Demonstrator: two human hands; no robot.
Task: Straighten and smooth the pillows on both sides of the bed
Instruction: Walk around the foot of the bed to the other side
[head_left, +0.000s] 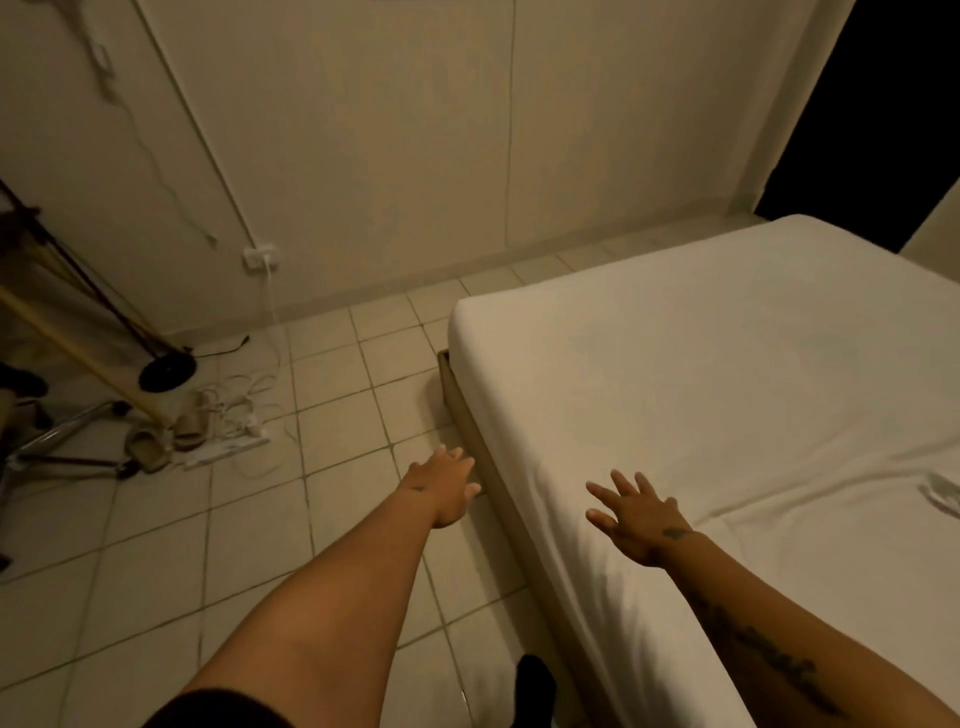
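The person stands on the pale tiled floor (332, 467) beside the bed with its smooth white fitted sheet (701, 364), near its foot corner. No pillow shows anywhere in view; the pillows presumably lie at the head end, out of the picture to the right or behind. A small white crumpled thing (943, 491) at the bed's right edge of the view is too cropped to identify.

The left hand (447, 488) reaches forward over the floor just beside the bed's long side edge, fingers together and extended, holding nothing. The right hand (636, 517) hovers over or rests on the sheet near that same edge, fingers spread wide, also empty; contact cannot be told.

As a judgement, pillows will be light, soft and yielding, so they will sag if gripped at one point. Taking each by two opposite corners or short edges should let it be squared, and flat open palms stroking from the middle outward should smooth the cover.
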